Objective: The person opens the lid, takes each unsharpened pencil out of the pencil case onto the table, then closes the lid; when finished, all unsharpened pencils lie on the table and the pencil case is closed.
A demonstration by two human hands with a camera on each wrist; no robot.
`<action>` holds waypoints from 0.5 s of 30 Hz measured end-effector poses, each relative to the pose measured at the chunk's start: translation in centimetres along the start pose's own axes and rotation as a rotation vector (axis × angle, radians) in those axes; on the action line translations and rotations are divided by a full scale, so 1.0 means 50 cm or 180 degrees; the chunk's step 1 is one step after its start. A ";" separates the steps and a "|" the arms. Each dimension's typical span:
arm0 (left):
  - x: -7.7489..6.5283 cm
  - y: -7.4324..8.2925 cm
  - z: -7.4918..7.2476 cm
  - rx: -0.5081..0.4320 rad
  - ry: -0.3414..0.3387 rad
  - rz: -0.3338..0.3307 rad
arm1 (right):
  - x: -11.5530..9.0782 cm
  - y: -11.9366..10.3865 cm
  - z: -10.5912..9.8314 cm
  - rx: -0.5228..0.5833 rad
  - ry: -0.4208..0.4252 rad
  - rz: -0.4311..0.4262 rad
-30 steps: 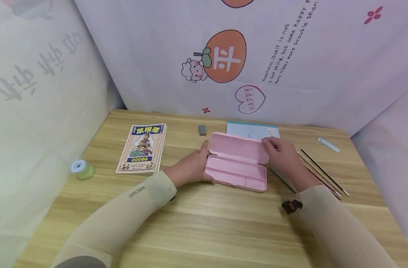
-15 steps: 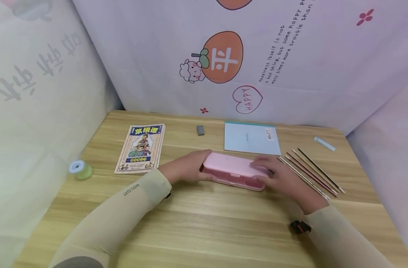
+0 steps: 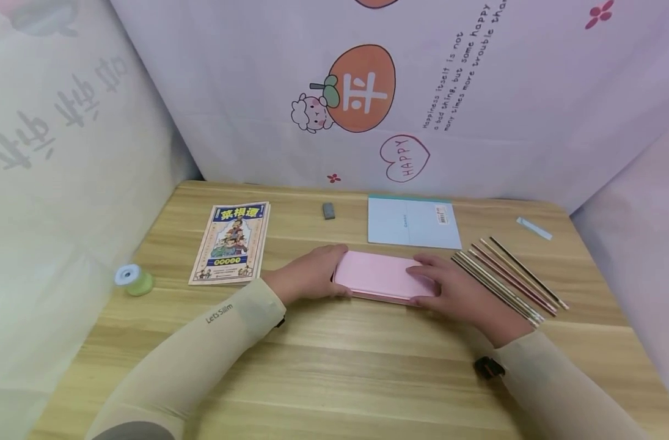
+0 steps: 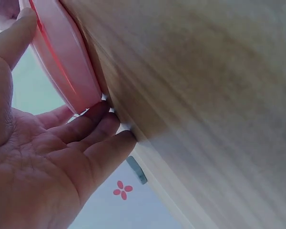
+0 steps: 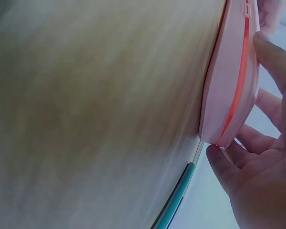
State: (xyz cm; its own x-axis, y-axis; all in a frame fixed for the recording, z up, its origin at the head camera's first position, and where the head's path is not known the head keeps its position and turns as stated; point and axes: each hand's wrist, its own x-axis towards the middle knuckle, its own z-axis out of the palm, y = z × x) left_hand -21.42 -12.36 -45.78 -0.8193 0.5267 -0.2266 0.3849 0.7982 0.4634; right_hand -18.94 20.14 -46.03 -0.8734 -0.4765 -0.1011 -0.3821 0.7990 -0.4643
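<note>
A pink pencil case lies on the table with its lid down. In the right wrist view a thin red gap runs between the lid and base of the case. My left hand grips the case's left end, thumb at the front edge and fingers round the far side. In the left wrist view those fingertips touch the case near the tabletop. My right hand holds the right end, fingers over the lid and thumb at the front edge. The inside of the case is hidden.
Several thin pencils lie right of the case. Behind it are a light blue notebook and a grey eraser. A pale blue strip lies far right. Leftward are an illustrated book and a green jar.
The lid of the pencil case has swung down from standing open. My right hand has moved from the lid's raised edge to the case's right end; my left hand stays at the left end.
</note>
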 end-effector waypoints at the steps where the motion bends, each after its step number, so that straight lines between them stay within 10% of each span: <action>1: 0.000 0.001 0.000 -0.0004 0.0004 -0.0012 | 0.000 -0.001 0.000 -0.0010 0.0004 -0.0004; 15: -0.005 0.014 -0.002 0.0010 0.0071 -0.0082 | 0.007 -0.013 -0.004 -0.0040 -0.0063 0.0152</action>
State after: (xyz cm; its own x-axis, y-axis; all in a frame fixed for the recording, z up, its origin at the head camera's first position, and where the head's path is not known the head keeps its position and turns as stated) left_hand -20.99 -11.95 -45.32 -0.8382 0.4994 -0.2192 0.3649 0.8122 0.4551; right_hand -19.06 19.56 -45.58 -0.8845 -0.4448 -0.1404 -0.3441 0.8255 -0.4474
